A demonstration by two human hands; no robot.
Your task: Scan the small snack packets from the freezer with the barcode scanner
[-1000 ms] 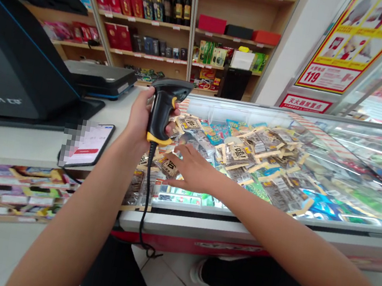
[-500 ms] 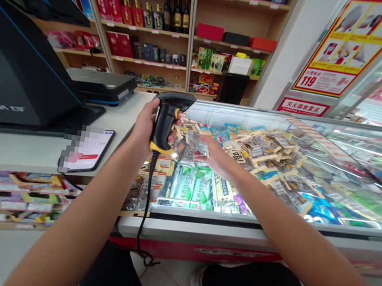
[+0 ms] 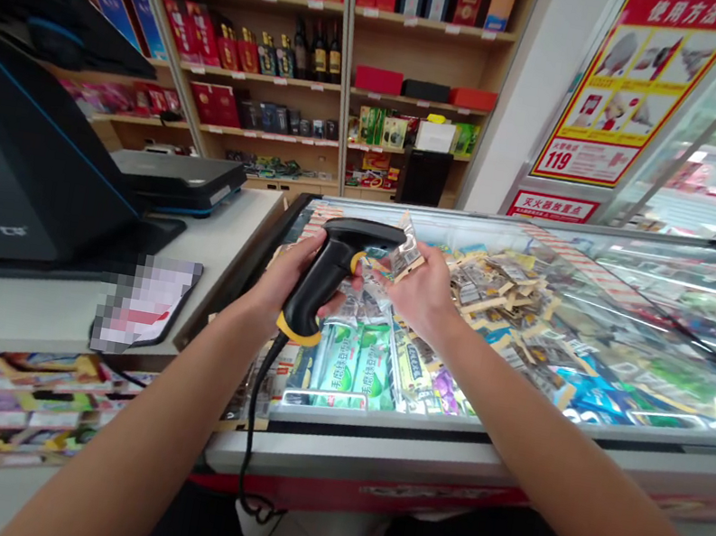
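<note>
My left hand (image 3: 291, 280) is wrapped round the grip of a black and yellow barcode scanner (image 3: 322, 276), whose head points right. Its cable (image 3: 254, 415) hangs down past the freezer's front edge. Just in front of the scanner head, my right hand (image 3: 421, 292) pinches a clear snack packet (image 3: 406, 247) with a tan edge. The packet is raised and tilted; its printing is too blurred to read. Both hands are above the glass-topped freezer (image 3: 333, 418), over heaped tan-edged packets (image 3: 499, 283) and green-and-white packs (image 3: 356, 364).
To the left, a counter (image 3: 248, 222) bears a phone (image 3: 149, 306), a dark checkout terminal (image 3: 42, 142) and a flat scale (image 3: 173, 178). Small goods fill racks (image 3: 19, 404) below it. Shelves (image 3: 259, 78) with boxes and bottles stand behind. A red and yellow poster (image 3: 640, 96) hangs at right.
The scanner has turned and shifted right, its head now beside the packet. My right hand has lifted the packet up and to the right. The view has shifted slightly.
</note>
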